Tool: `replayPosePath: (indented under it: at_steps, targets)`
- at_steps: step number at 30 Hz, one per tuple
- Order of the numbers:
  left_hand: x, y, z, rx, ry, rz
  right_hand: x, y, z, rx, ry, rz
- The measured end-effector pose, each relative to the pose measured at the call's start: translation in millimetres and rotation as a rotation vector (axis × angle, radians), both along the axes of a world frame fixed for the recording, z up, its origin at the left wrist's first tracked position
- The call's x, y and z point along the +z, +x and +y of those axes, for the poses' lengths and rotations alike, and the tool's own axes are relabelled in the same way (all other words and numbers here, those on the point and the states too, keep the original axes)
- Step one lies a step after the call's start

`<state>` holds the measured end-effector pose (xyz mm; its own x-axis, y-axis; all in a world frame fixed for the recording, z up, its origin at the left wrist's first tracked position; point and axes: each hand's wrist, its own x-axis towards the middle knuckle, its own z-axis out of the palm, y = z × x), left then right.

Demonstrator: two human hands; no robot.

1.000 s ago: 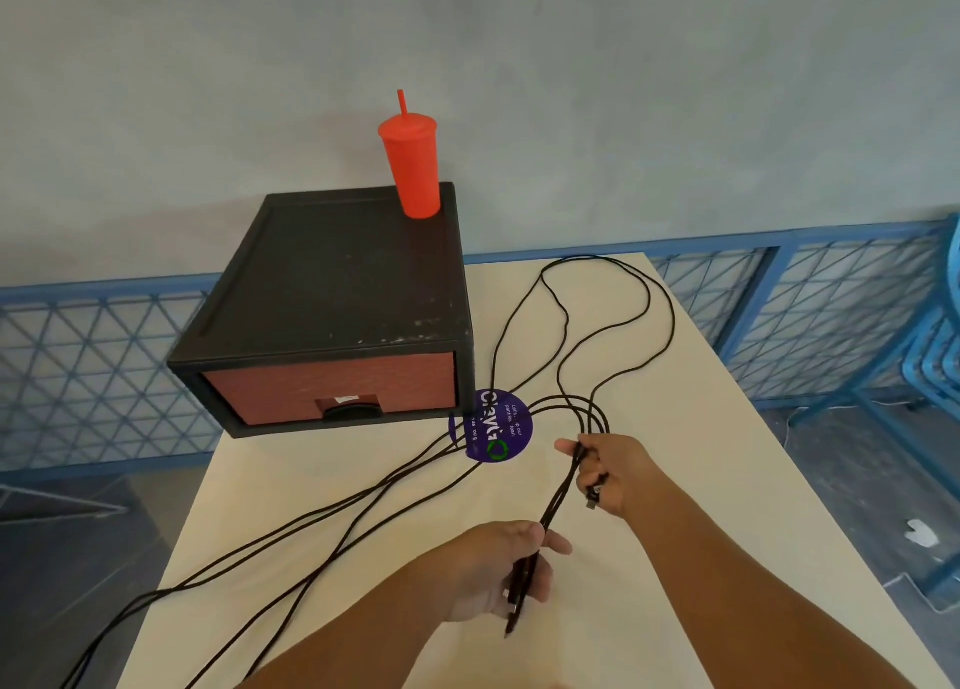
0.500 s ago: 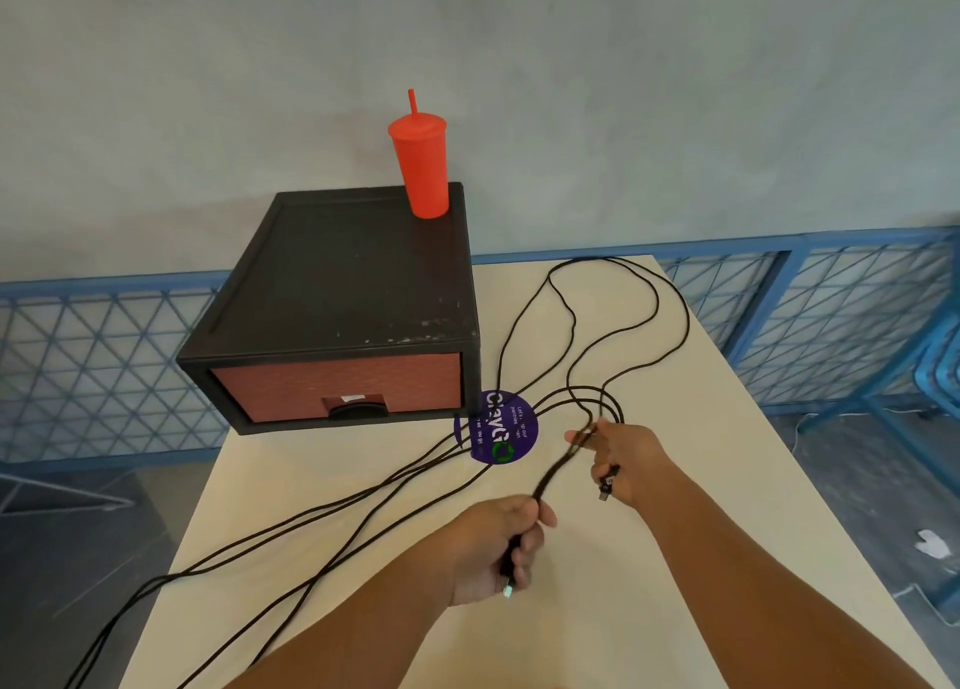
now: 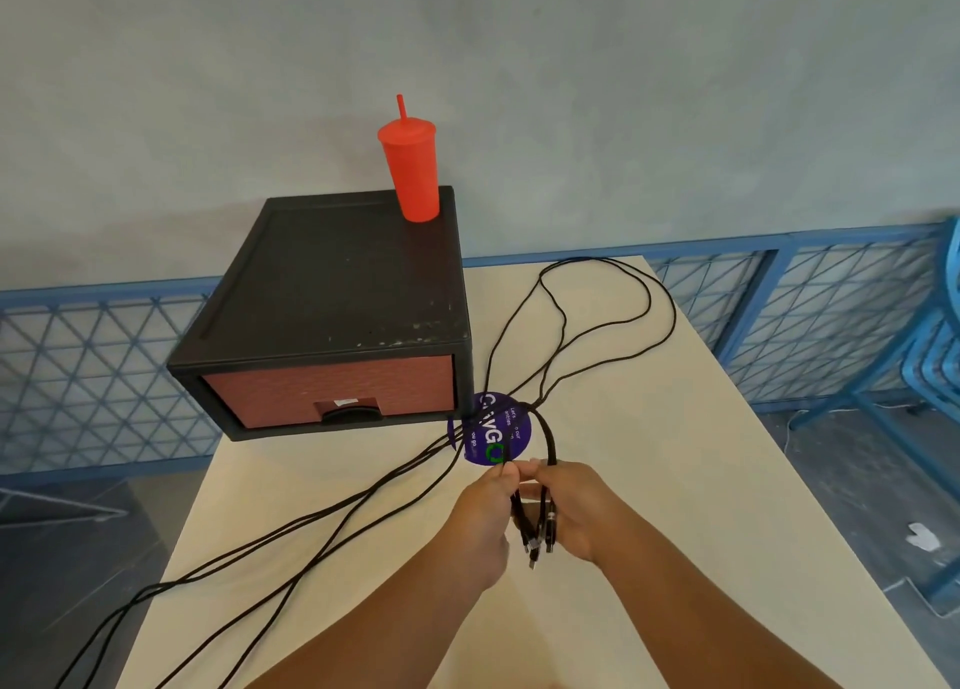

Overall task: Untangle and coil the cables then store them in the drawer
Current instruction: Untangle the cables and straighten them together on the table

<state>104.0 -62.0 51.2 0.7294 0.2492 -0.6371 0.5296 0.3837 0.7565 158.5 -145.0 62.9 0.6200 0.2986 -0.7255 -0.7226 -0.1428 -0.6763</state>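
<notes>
Several black cables (image 3: 332,524) run across the cream table (image 3: 675,480), looping at the far right (image 3: 649,303) and trailing off the near left edge. My left hand (image 3: 485,524) and my right hand (image 3: 576,511) meet at the table's middle, both pinching the bunched cable ends, whose plugs (image 3: 540,537) hang down between the palms. A black drawer unit (image 3: 332,303) with a closed red-brown drawer front (image 3: 332,389) stands at the back left.
A red tumbler with a straw (image 3: 413,168) stands on the drawer unit's back right corner. A round purple sticker (image 3: 493,431) lies on the table under the cables. A blue mesh railing (image 3: 831,314) borders the table behind and beside. A blue chair (image 3: 935,355) stands at right.
My hands have come together from apart, gathering the cable ends into one bunch. The plugs now hang between both palms. The camera has shifted slightly.
</notes>
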Motion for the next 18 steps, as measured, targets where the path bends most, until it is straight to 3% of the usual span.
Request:
replayPosePath:
  at_steps: [8,14,18]
  targets:
    - [5,-1,3,-0.244,0.237,-0.066,0,-1,-5,-0.044,0.127,0.125]
    - [-2,-1,-3,-0.269,0.459,-0.158,-6,-3,-3,-0.035,0.178,0.161]
    - [-8,2,-11,-0.257,0.376,-0.128,-7,-8,5,0.018,0.13,0.081]
